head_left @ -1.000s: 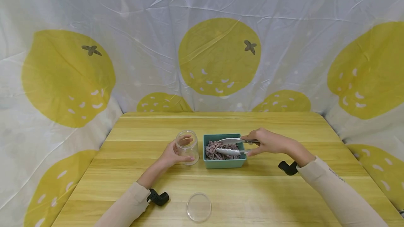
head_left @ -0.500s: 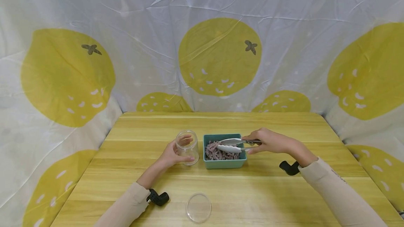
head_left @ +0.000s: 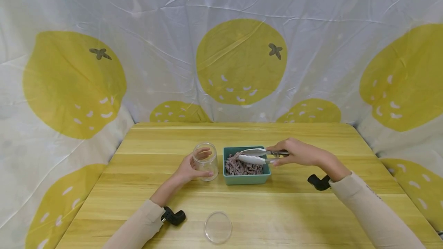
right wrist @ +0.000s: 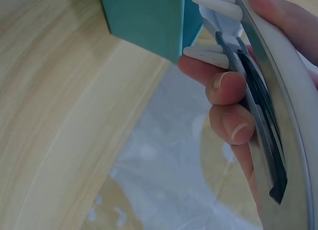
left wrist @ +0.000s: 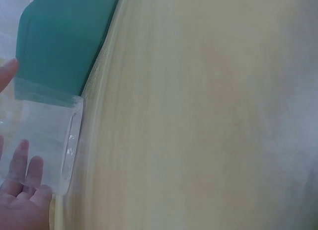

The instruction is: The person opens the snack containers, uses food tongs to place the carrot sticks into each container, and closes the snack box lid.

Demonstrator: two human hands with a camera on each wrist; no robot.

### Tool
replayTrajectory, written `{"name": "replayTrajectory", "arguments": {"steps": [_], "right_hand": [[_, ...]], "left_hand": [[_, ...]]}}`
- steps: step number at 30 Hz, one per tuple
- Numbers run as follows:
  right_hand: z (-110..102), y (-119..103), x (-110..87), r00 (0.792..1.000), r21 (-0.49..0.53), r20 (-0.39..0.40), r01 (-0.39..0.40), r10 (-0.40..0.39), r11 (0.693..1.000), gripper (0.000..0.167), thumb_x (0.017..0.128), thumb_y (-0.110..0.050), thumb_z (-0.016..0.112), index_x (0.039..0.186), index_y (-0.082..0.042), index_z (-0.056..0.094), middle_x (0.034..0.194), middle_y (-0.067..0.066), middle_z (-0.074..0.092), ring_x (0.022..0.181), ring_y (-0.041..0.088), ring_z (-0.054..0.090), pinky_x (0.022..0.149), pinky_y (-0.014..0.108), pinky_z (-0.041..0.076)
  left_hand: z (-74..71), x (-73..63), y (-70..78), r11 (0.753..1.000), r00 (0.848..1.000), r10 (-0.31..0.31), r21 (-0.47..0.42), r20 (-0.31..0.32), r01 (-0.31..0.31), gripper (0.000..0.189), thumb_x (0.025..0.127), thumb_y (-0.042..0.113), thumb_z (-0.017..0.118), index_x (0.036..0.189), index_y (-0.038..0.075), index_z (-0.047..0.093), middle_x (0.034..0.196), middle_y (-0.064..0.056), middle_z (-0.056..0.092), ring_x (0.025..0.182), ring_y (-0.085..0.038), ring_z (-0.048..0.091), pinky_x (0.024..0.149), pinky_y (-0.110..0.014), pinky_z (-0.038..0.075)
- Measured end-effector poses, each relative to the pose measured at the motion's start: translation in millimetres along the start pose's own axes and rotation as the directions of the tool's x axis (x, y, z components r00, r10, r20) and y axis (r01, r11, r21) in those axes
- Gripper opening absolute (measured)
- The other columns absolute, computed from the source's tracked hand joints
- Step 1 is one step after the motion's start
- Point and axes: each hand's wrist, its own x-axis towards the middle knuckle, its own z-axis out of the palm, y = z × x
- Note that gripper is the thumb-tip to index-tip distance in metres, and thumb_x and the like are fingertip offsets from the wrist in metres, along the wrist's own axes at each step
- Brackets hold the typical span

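My left hand [head_left: 188, 169] curls round the side of a clear jar [head_left: 206, 168] with no lid on, upright on the table; in the left wrist view the fingers [left wrist: 31, 173] show at the transparent jar wall [left wrist: 39, 128]. With my right hand [head_left: 294, 152] I grip a pair of tongs [head_left: 254, 156] with white tips. The tips are over a green rectangular container [head_left: 246, 180] and meet brownish-purple strips [head_left: 240, 169] heaped inside. In the right wrist view my fingers [right wrist: 227, 87] wrap the metal tongs' arms [right wrist: 283, 76], beside the green container [right wrist: 144, 21].
A round clear lid [head_left: 218, 227] lies on the wooden table [head_left: 287, 218] near its front. Each wrist wears a black camera [head_left: 174, 217]. A white curtain [head_left: 166, 49] printed with yellow fruit hangs behind and at both sides.
The tongs have risen slightly and their tips have drawn closer together at the strips. My right hand has shifted a little up and right. The left hand and jar have stayed put.
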Motion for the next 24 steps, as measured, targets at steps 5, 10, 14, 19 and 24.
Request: {"name": "replayTrajectory", "arguments": {"steps": [5, 10, 14, 19, 24], "right_hand": [[-1.8, 0.6, 0.3, 1.0, 0.002, -0.001, -0.006, 0.006, 1.0, 0.054, 0.096, -0.027, 0.069, 0.137, 0.006, 0.056, 0.133, 0.021, 0.06, 0.057, 0.001, 0.046, 0.076, 0.032, 0.049], [-3.8, 0.2, 0.1, 1.0, 0.009, -0.007, -0.005, 0.005, 1.0, 0.053, 0.096, -0.026, 0.069, 0.137, 0.005, 0.056, 0.126, 0.018, 0.065, 0.053, 0.001, 0.035, 0.07, 0.029, 0.046], [-7.5, -2.1, -0.5, 1.0, 0.028, 0.001, -0.026, 0.026, 0.999, 0.054, 0.096, -0.027, 0.068, 0.139, 0.004, 0.055, 0.096, 0.004, 0.07, 0.054, 0.002, 0.03, 0.062, 0.027, 0.042], [-13.8, -4.6, -1.9, 0.999, 0.06, 0.01, -0.049, 0.048, 0.997, 0.057, 0.097, -0.031, 0.067, 0.14, 0.003, 0.053, 0.075, -0.004, 0.056, 0.052, 0.003, 0.023, 0.062, 0.027, 0.041], [-19.7, -5.6, -1.0, 0.999, 0.083, 0.003, -0.053, 0.053, 0.995, 0.058, 0.096, -0.032, 0.069, 0.141, 0.001, 0.054, 0.071, -0.006, 0.05, 0.052, 0.003, 0.025, 0.058, 0.026, 0.039]], "left_hand": [[0.1, 0.2, -0.7, 1.0, 1.0, -0.004, -0.008, -0.002, 0.004, 0.081, 0.074, -0.007, 0.084, 0.144, 0.002, 0.044, 0.145, -0.023, 0.049, 0.139, -0.039, 0.039, 0.115, -0.054, 0.024], [0.3, 0.2, -0.5, 1.0, 1.0, -0.003, -0.009, 0.001, 0.003, 0.08, 0.075, -0.006, 0.084, 0.144, 0.002, 0.044, 0.145, -0.023, 0.049, 0.139, -0.039, 0.039, 0.115, -0.055, 0.024], [0.5, -0.1, -0.1, 1.0, 1.0, -0.007, -0.006, -0.002, 0.007, 0.08, 0.075, -0.007, 0.083, 0.144, 0.004, 0.044, 0.145, -0.022, 0.049, 0.139, -0.039, 0.039, 0.115, -0.056, 0.023], [0.2, 0.1, -0.1, 1.0, 1.0, -0.017, -0.001, -0.009, 0.017, 0.08, 0.075, -0.006, 0.084, 0.144, 0.005, 0.045, 0.145, -0.021, 0.05, 0.139, -0.038, 0.039, 0.115, -0.056, 0.023], [0.4, -0.3, 1.6, 0.999, 0.999, -0.039, -0.01, -0.018, 0.039, 0.081, 0.074, -0.006, 0.085, 0.144, 0.007, 0.046, 0.145, -0.018, 0.051, 0.139, -0.036, 0.04, 0.115, -0.054, 0.024]]}}
